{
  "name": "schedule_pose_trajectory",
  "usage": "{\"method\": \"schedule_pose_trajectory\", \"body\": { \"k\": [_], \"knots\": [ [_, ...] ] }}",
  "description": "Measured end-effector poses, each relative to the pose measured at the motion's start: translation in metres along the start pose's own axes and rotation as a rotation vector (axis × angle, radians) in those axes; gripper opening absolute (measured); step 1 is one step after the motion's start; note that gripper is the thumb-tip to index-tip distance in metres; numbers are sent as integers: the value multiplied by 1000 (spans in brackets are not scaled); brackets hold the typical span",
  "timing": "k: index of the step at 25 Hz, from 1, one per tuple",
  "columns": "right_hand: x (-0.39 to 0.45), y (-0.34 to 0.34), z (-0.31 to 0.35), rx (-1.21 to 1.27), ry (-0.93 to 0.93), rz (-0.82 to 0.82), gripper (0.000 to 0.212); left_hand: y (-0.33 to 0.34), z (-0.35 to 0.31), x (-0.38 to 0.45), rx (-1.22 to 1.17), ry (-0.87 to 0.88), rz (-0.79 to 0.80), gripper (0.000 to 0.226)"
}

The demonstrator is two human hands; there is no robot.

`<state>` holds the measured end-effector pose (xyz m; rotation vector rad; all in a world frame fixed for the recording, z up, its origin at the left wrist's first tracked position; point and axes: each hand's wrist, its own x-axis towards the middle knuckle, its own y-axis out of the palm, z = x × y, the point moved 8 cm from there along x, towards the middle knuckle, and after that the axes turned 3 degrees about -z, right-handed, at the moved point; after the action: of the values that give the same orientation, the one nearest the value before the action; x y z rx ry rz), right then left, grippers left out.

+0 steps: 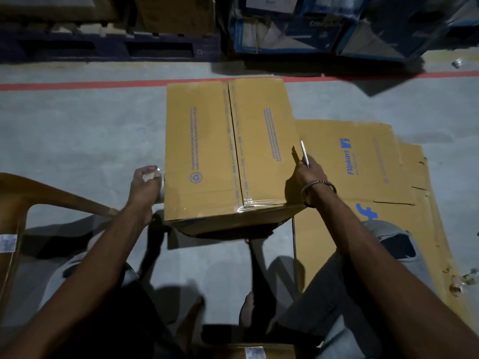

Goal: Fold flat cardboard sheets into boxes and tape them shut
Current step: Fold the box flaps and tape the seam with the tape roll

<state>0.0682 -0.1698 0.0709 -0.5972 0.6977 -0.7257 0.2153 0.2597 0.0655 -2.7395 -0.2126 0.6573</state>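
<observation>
Since the box (228, 151) sits taped on the floor between our knees, our left hand (143, 187) grips the tape roll (160, 186) while right-hand (309, 173) fingers pinch a blade (304, 152), probably for trimming.

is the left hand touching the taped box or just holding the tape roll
Cannot tell. In the head view the left hand grips the tape roll against the box side; finger contact is unclear.

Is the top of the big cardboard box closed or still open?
Closed. The two top flaps of the cardboard box meet along the middle, and shiny clear tape runs over that seam and down the near edge.
</observation>
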Motion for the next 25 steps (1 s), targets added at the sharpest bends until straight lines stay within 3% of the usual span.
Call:
{"method": "schedule_pose_trajectory", "body": {
  "k": [7, 13, 18, 23, 25],
  "knots": [
    [-43, -10, -21, 5, -6, 91, 38, -23, 8, -40, 46, -81, 53, 27],
    [-93, -23, -82, -133, 132, 159, 29, -51, 52, -102, 64, -160, 32, 18],
    [-105, -26, -84, -135, 230, 196, 35, -58, 45, -133, 79, -126, -3, 18],
    [-111, -57, -15, -67, -38, -25, 34, -66, -12, -134, 75, 17, -136, 23],
    [-115, -52, 25, 158, -111, 56, 29, -59, -39, -135, 44, 29, -86, 27]
  ]
}}
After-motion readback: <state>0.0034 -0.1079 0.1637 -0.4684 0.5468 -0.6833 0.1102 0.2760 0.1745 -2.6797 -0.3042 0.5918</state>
